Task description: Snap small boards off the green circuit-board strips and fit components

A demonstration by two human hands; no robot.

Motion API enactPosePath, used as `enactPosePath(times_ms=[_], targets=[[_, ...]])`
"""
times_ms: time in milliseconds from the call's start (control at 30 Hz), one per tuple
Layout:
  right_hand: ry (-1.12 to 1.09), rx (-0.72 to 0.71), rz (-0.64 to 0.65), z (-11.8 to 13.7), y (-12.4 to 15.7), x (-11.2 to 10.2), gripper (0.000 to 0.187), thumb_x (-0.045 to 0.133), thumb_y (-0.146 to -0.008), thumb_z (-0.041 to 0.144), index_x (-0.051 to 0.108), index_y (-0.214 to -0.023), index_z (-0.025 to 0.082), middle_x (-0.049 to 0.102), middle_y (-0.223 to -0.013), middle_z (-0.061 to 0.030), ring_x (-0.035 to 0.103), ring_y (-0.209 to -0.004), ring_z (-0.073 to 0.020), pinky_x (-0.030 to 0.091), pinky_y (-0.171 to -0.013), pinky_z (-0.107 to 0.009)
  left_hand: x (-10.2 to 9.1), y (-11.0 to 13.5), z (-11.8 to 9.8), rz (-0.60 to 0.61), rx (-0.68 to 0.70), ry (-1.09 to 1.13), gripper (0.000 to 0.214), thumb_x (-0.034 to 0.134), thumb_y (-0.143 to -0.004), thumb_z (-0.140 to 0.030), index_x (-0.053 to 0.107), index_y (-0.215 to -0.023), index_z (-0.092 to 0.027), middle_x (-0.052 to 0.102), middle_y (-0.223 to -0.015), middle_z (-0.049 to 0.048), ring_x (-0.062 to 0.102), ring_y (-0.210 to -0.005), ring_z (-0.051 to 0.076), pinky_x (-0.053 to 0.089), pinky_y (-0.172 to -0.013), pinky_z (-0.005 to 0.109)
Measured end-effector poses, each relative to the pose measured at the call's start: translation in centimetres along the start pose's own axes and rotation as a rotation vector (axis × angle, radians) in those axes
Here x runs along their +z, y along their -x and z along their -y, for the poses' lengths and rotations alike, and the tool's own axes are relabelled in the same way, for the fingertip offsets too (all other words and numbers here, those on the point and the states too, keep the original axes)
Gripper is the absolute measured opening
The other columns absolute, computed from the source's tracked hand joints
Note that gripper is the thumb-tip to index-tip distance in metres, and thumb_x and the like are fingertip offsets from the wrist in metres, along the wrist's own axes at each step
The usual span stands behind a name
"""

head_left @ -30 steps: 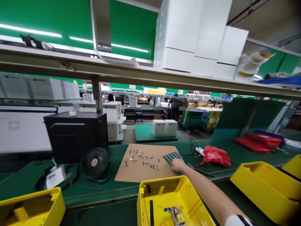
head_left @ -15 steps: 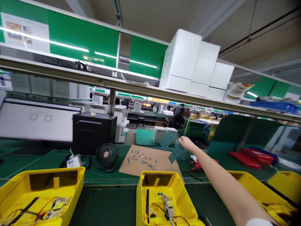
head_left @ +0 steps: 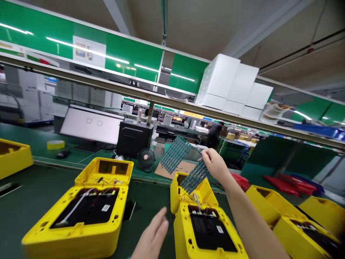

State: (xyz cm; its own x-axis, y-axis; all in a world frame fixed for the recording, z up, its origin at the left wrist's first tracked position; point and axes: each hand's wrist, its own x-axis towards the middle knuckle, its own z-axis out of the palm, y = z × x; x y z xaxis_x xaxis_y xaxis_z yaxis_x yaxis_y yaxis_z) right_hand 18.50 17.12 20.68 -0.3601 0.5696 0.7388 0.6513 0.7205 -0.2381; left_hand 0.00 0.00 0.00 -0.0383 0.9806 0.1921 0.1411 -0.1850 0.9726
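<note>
From where I stand, the right hand (head_left: 215, 166) is raised just right of the middle of the frame, its forearm slanting up and leftward from the lower right corner. The fingers curl inward, thumb and fingertips pinching the edge of two thin, dark green, gridded circuit-board sheets (head_left: 175, 154). These hang at a tilt near the centre of the frame, one up and to the left, the other lower and closer to the wrist. The lower sheet overlaps my view of a yellow plastic two-part case (head_left: 181, 230), which lies unfolded at the lower centre-right, with a black panel set into its nearer half; whether they touch, I can't tell.

The left hand (head_left: 152, 237) comes in at the bottom centre, slightly blurred, beside that case's left side. Its fingers are straight and unclenched, lying near one another and pointing up and a little right.

Behind the sheets, a flat brown cardboard sheet (head_left: 162, 172) lies on the long green counter (head_left: 142, 173), partly hidden. A round black fan (head_left: 146, 158) stands just left of it, before a boxy black computer tower (head_left: 134, 138). Another unfolded yellow plastic case (head_left: 113, 233) fills the lower left.
</note>
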Motion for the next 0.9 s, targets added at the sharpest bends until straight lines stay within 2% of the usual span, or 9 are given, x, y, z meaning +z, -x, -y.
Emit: enactPosePath(times_ms=[100,200,267,367,433,533,667,767,900], targets=[[0.040,-0.105,0.024,5.3,4.7,2.0,0.019,0.032,-0.091,0.030,0.045,-0.083,0.020,0.053,-0.086,-0.0051,0.053,-0.078,-0.0164,0.041,-0.076,-0.032,1.0,-0.1,-5.2,0.003,-0.100,0.703,0.060,0.034,-0.089,-0.051,0.031,-0.138,-0.017,0.034,-0.146,0.0106,0.048,-0.122,0.020,0.044,-0.097,0.034],[0.054,-0.179,0.187,8.9,8.6,5.6,0.018,0.028,-0.092,0.025,0.044,-0.086,0.019,0.050,-0.092,-0.0072,0.051,-0.075,-0.0161,0.042,-0.070,-0.032,2.5,-0.7,-7.0,-0.035,-0.282,1.000,0.062,0.050,-0.077,-0.064,0.049,-0.120,-0.020,0.050,-0.132,0.0130,0.061,-0.081,0.016,0.050,-0.066,0.027],[0.031,-0.131,0.287,10.2,10.8,8.1,0.016,0.029,-0.092,0.022,0.043,-0.085,0.019,0.050,-0.092,-0.0073,0.050,-0.074,-0.0162,0.043,-0.067,-0.031,3.2,-1.5,-6.2,-0.138,-0.364,1.029,0.064,0.050,-0.070,-0.071,0.056,-0.109,-0.021,0.057,-0.118,0.0105,0.055,-0.066,0.012,0.044,-0.054,0.025],[-0.026,-0.032,0.374,10.7,13.2,10.2,0.017,0.029,-0.091,0.020,0.043,-0.081,0.019,0.048,-0.087,-0.0055,0.050,-0.076,-0.0165,0.043,-0.070,-0.032,3.5,-2.2,-4.1,-0.159,-0.445,1.127,0.064,0.048,-0.068,-0.075,0.057,-0.108,-0.026,0.061,-0.106,0.0062,0.056,-0.075,0.017,0.043,-0.055,0.026],[-0.122,-0.029,0.396,10.8,14.3,9.8,0.017,0.029,-0.092,0.021,0.043,-0.081,0.020,0.048,-0.088,-0.0045,0.050,-0.079,-0.0160,0.043,-0.073,-0.032,3.1,-2.1,-3.3,-0.194,-0.410,1.142,0.052,0.053,-0.072,-0.067,0.057,-0.103,-0.025,0.062,-0.095,0.0046,0.056,-0.077,0.017,0.044,-0.056,0.025],[-0.294,-0.033,0.338,10.5,15.2,7.4,0.016,0.033,-0.092,0.024,0.044,-0.083,0.020,0.049,-0.089,-0.0036,0.049,-0.084,-0.0150,0.043,-0.078,-0.031,2.2,-1.2,-3.0,-0.266,-0.280,1.042,0.025,0.060,-0.078,-0.044,0.055,-0.090,-0.022,0.059,-0.085,0.0018,0.055,-0.074,0.015,0.047,-0.058,0.027],[-0.360,0.056,0.205,8.5,16.5,5.6,0.012,0.040,-0.091,0.028,0.050,-0.095,0.023,0.052,-0.104,-0.0048,0.049,-0.102,-0.0165,0.042,-0.090,-0.033,0.3,0.6,-2.8,-0.262,-0.296,0.915,0.025,0.058,-0.081,-0.040,0.056,-0.097,-0.021,0.059,-0.107,0.0053,0.056,-0.088,0.019,0.052,-0.067,0.033],[-0.357,0.234,0.203,6.3,18.9,7.0,0.028,0.043,-0.089,0.036,0.046,-0.116,0.030,0.042,-0.130,-0.0049,0.041,-0.121,-0.0208,0.040,-0.099,-0.039,-1.5,2.2,-2.1,-0.310,-0.362,0.872,0.029,0.059,-0.080,-0.039,0.058,-0.103,-0.021,0.057,-0.118,0.0065,0.058,-0.094,0.020,0.052,-0.064,0.027],[-0.569,0.440,0.315,4.5,22.4,9.7,0.055,0.044,-0.087,0.044,0.024,-0.138,0.036,0.017,-0.151,-0.0020,0.024,-0.136,-0.0236,0.032,-0.110,-0.045,-3.7,4.4,-1.5,-0.360,-0.304,0.874,0.029,0.067,-0.073,-0.034,0.062,-0.098,-0.020,0.056,-0.127,0.0070,0.054,-0.111,0.027,0.056,-0.078,0.029]])
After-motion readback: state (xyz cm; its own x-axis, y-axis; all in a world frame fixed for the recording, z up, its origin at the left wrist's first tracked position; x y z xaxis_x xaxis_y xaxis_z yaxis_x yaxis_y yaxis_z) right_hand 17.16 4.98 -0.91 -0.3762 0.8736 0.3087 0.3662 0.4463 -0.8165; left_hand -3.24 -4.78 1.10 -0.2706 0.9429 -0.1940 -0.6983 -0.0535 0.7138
